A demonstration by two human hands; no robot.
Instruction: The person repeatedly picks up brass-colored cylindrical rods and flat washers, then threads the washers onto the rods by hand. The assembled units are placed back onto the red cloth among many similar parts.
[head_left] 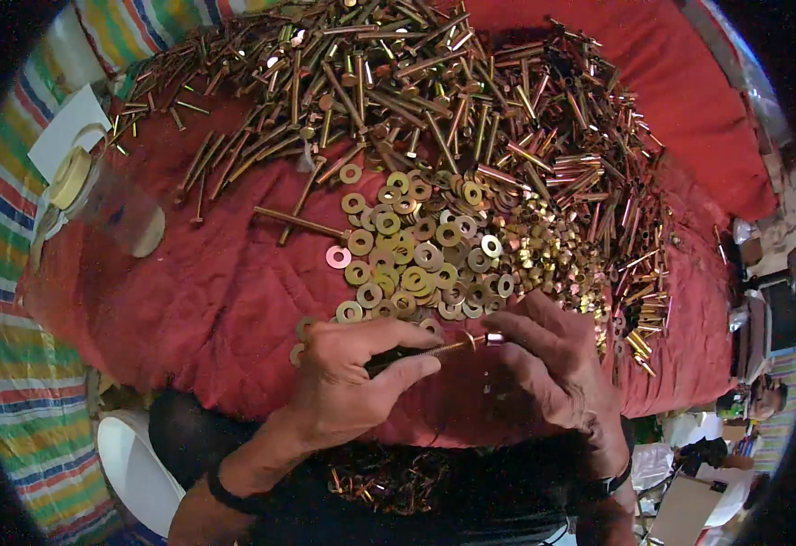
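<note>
My left hand is closed, with thumb and forefinger pinching a long threaded bolt that points to the right. Near the bolt's far end sits a washer, and a small shiny nut-like piece is at the tip. My right hand is beside that tip, its thumb and fingers apart around the small piece, with no clear grip on it. Just beyond both hands lies a pile of brassy flat washers. A heap of small nuts adjoins it on the right.
A big pile of long bolts covers the far part of the red cloth. Short metal sleeves lie at the right. A tape roll rests at the left edge. More metal pieces are in my lap, by a white chair.
</note>
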